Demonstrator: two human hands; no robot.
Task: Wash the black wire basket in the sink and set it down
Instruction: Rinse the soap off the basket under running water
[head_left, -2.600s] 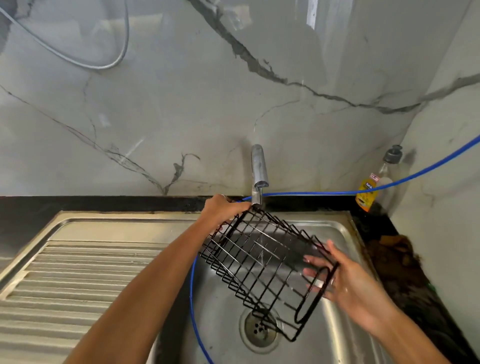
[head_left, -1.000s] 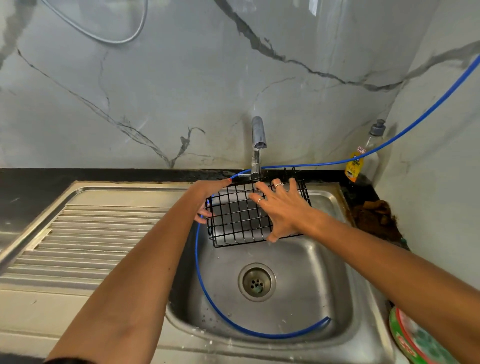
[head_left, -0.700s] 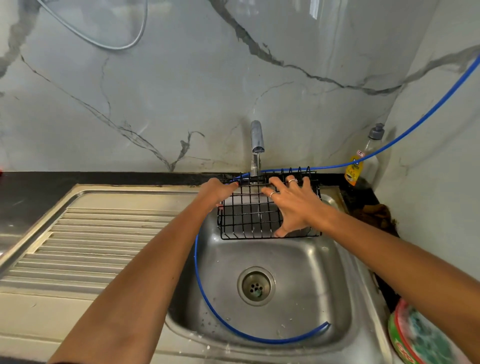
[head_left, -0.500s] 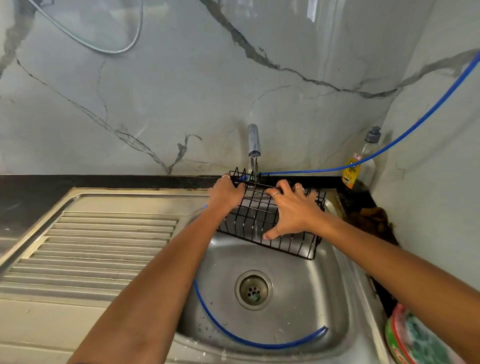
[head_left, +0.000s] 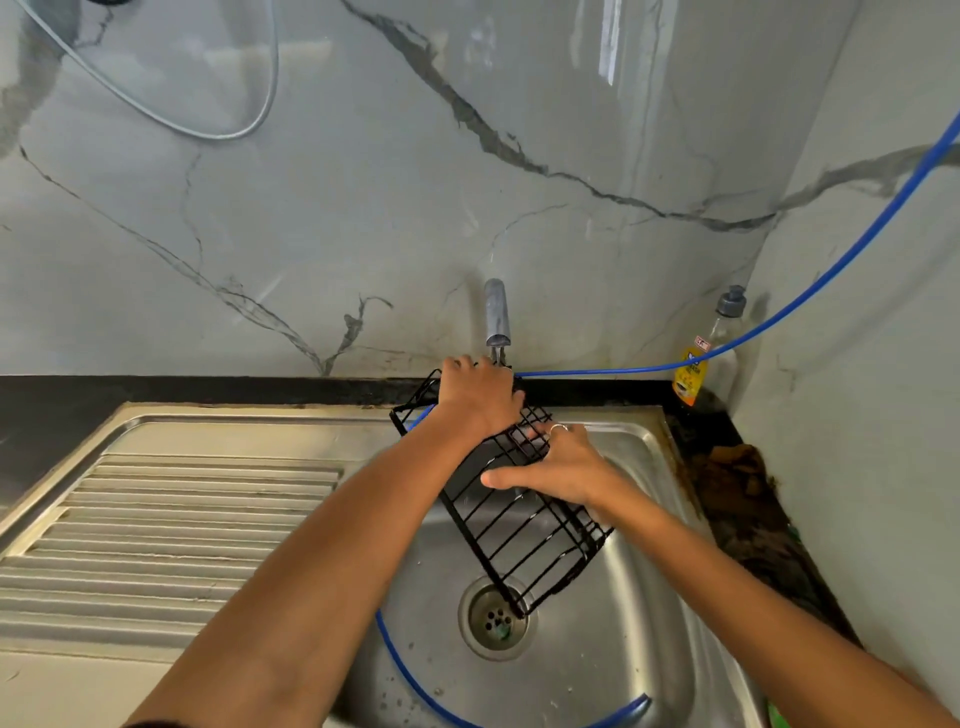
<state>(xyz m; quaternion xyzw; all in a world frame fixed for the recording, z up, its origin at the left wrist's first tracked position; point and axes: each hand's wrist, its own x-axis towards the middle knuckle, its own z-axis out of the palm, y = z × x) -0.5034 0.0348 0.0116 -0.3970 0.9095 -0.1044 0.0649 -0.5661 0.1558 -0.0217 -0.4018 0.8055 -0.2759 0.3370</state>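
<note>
The black wire basket (head_left: 524, 540) hangs tilted over the steel sink (head_left: 613, 639), its low corner close above the drain (head_left: 493, 618). My left hand (head_left: 480, 397) grips the basket's upper end just below the tap (head_left: 496, 317). My right hand (head_left: 558, 465) lies across the basket's middle, fingers reaching in among the wires and thumb stretched out to the left. Part of the basket's top is hidden behind both hands.
A blue hose (head_left: 779, 317) runs from the right wall past the tap and curls inside the sink basin. A dish soap bottle (head_left: 711, 353) stands in the back right corner. The ribbed drainboard (head_left: 171, 525) lies left. Brown grime covers the right counter (head_left: 737, 483).
The basket has turned from lying roughly level under the tap to steeply tilted, its far end swinging down toward the drain. My right hand slid lower along the wires; my left stayed at the top.
</note>
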